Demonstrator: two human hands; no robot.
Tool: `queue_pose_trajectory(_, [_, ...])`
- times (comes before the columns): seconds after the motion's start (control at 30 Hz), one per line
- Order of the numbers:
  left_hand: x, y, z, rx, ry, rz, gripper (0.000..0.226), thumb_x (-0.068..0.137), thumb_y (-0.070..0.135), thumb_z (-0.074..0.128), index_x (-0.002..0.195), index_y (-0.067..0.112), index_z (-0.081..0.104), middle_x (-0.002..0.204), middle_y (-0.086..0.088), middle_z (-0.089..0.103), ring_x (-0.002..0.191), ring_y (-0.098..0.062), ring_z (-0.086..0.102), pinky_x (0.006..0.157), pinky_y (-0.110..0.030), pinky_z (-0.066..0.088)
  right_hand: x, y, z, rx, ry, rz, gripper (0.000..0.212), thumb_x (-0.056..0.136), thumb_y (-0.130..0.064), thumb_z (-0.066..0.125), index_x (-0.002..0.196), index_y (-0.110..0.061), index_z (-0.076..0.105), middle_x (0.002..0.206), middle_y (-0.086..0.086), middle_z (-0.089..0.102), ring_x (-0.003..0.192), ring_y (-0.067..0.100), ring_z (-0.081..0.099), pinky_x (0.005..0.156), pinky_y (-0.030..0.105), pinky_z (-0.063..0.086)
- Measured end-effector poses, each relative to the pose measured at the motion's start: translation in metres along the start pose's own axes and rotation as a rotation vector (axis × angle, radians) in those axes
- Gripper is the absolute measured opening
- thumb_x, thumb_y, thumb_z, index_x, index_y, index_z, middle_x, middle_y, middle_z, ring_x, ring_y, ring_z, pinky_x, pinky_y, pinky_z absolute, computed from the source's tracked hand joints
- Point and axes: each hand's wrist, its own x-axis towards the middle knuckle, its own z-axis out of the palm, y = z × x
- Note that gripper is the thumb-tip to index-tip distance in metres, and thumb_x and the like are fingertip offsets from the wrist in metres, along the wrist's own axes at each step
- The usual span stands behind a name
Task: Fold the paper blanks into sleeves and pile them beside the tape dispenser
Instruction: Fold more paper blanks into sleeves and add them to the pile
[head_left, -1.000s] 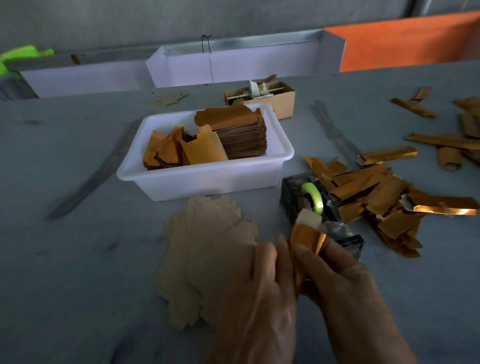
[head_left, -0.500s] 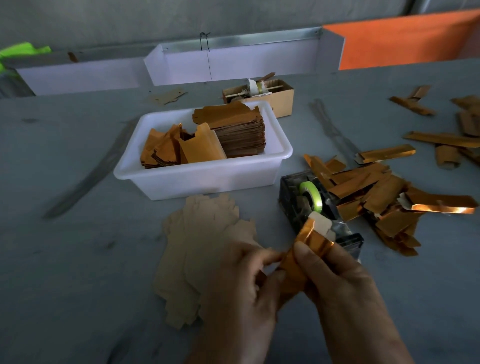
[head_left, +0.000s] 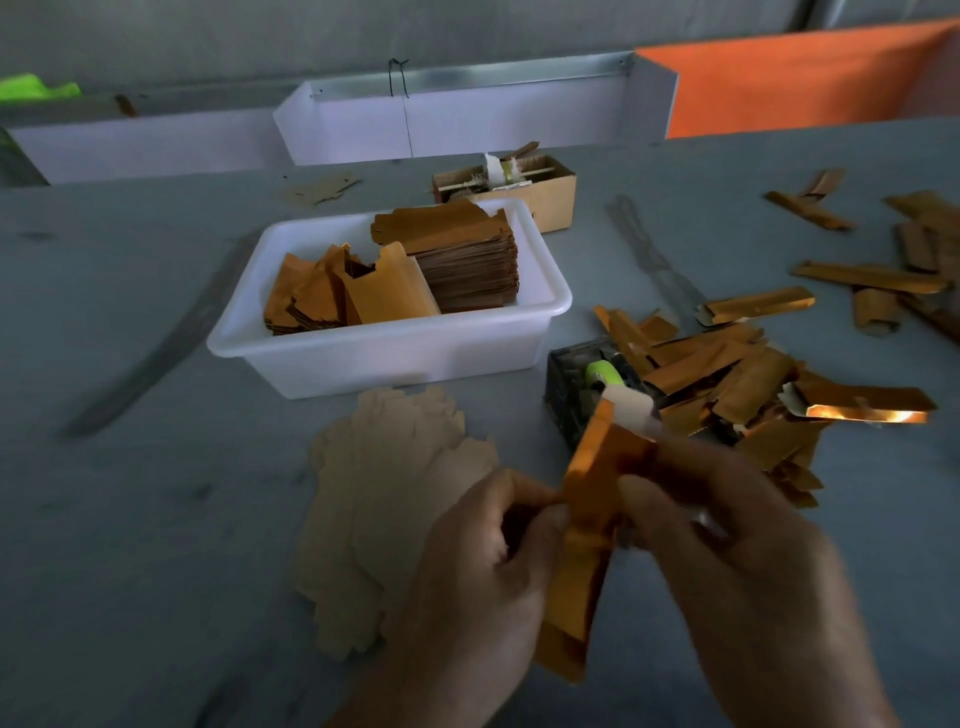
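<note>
Head cam shows both hands working one orange blank (head_left: 587, 525) low in the middle of the frame, just in front of the tape dispenser (head_left: 582, 400). Left hand (head_left: 483, 587) has its fingers curled, pinching the blank's left edge; right hand (head_left: 727, 545) pinches the right side, fingers curled round it too. The blank stands nearly upright, half folded.

What I'd worry about: the foil-ish paper looks slippery, so if either pinch loosens the fold probably springs open or creases crooked. Also a white tab sticks up right behind the blank's top, touching or nearly so (can't tell which), so the paper could snag there.

Left to right around it: a fanned stack of pale blanks (head_left: 384, 499) lies flat at about 9 o'clock from the hands, partly under the left hand. At 11 o'clock there's a white tub (head_left: 395, 358) holding more orange pieces and a tall brown stack. Beyond that, a small cardboard box (head_left: 550, 200). At 2 o'clock the finished sleeves (head_left: 737, 384) sprawl against the dispenser's right side, pretty messy, some lapping over it, so adding to the pile neatly means reaching past the dispenser. More loose pieces (head_left: 872, 275) lie scattered on the surface (head_left: 130, 545) at far right.
</note>
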Motion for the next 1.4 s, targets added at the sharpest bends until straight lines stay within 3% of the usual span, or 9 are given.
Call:
queue_pose_trajectory(0.1, [0.004, 0.004, -0.002, -0.016, -0.005, -0.024, 0.014, 0.085, 0.05, 0.056, 0.085, 0.037, 0.062, 0.06, 0.011, 0.057, 0.055, -0.001, 0.051, 0.054, -0.025, 0.04, 0.008, 0.009, -0.024, -0.248, 0.184, -0.206, 0.012, 0.08, -0.049, 0.056, 0.087, -0.039, 0.058, 0.093, -0.013, 0.057, 0.072, -0.004, 0.056, 0.049, 0.01, 0.04])
queue_pose_trajectory(0.33, [0.01, 0.006, 0.013, -0.207, -0.023, -0.255, 0.017, 0.09, 0.035, 0.059, 0.076, 0.026, 0.064, 0.06, 0.012, 0.058, 0.056, -0.001, 0.054, 0.049, -0.014, 0.04, 0.044, 0.033, -0.029, -0.043, -0.174, 0.219, 0.01, 0.085, -0.031, 0.06, 0.077, -0.032, 0.065, 0.078, -0.009, 0.065, 0.07, 0.005, 0.061, 0.059, 0.02, 0.038])
queue_pose_trajectory(0.53, [0.012, 0.003, 0.021, -0.242, -0.032, -0.299, 0.016, 0.09, 0.033, 0.06, 0.078, 0.025, 0.063, 0.057, 0.015, 0.057, 0.053, 0.003, 0.052, 0.047, -0.01, 0.039, 0.047, 0.042, -0.02, 0.001, -0.119, 0.215, 0.008, 0.084, -0.024, 0.063, 0.079, -0.021, 0.069, 0.077, -0.005, 0.067, 0.076, 0.01, 0.063, 0.062, 0.024, 0.042])
queue_pose_trajectory(0.6, [0.012, 0.004, 0.024, -0.266, -0.035, -0.309, 0.018, 0.091, 0.032, 0.06, 0.074, 0.025, 0.064, 0.058, 0.013, 0.057, 0.055, 0.0, 0.052, 0.051, -0.014, 0.04, 0.046, 0.041, -0.016, 0.024, -0.061, 0.188, 0.007, 0.083, -0.022, 0.065, 0.078, -0.021, 0.069, 0.081, -0.006, 0.066, 0.079, 0.007, 0.062, 0.063, 0.022, 0.041])
queue_pose_trajectory(0.77, [0.009, 0.008, 0.032, -0.36, -0.103, -0.364, 0.03, 0.092, 0.031, 0.057, 0.064, 0.032, 0.068, 0.059, 0.008, 0.058, 0.059, -0.009, 0.054, 0.068, -0.038, 0.047, 0.041, 0.034, -0.015, 0.494, -0.095, 0.322, 0.023, 0.067, -0.036, 0.057, 0.073, -0.022, 0.074, 0.09, 0.0, 0.072, 0.083, 0.013, 0.068, 0.076, 0.028, 0.045])
queue_pose_trajectory(0.87, [0.007, 0.008, 0.034, -0.403, -0.142, -0.392, 0.029, 0.093, 0.031, 0.057, 0.067, 0.028, 0.069, 0.066, 0.001, 0.061, 0.068, -0.018, 0.055, 0.074, -0.046, 0.047, 0.035, 0.037, -0.017, 0.262, -0.005, 0.245, 0.018, 0.078, -0.031, 0.061, 0.073, -0.018, 0.072, 0.118, -0.015, 0.058, 0.102, 0.004, 0.054, 0.074, 0.018, 0.036])
queue_pose_trajectory(0.97, [0.008, 0.005, 0.035, -0.424, -0.12, -0.392, 0.03, 0.093, 0.028, 0.058, 0.065, 0.027, 0.07, 0.079, -0.008, 0.06, 0.074, -0.024, 0.054, 0.071, -0.043, 0.044, 0.025, 0.043, -0.02, -0.074, 0.094, 0.112, 0.011, 0.084, -0.025, 0.061, 0.075, -0.02, 0.066, 0.124, -0.017, 0.043, 0.099, -0.002, 0.044, 0.069, 0.01, 0.03])
queue_pose_trajectory(1.23, [0.005, 0.002, 0.038, -0.421, -0.131, -0.356, 0.02, 0.085, 0.034, 0.062, 0.067, 0.027, 0.068, 0.073, -0.006, 0.065, 0.068, -0.02, 0.056, 0.075, -0.05, 0.048, 0.015, 0.05, -0.021, 0.133, 0.116, 0.168, 0.007, 0.082, -0.017, 0.063, 0.076, -0.014, 0.066, 0.126, -0.013, 0.05, 0.103, -0.006, 0.051, 0.071, 0.013, 0.037])
queue_pose_trajectory(1.4, [0.009, 0.003, 0.034, -0.416, -0.138, -0.241, 0.019, 0.083, 0.047, 0.064, 0.072, 0.032, 0.066, 0.082, -0.008, 0.065, 0.075, -0.019, 0.06, 0.069, -0.038, 0.046, 0.012, 0.052, -0.015, 0.031, 0.096, 0.131, 0.009, 0.081, -0.018, 0.065, 0.072, -0.017, 0.066, 0.125, -0.011, 0.051, 0.106, -0.001, 0.05, 0.079, 0.022, 0.043])
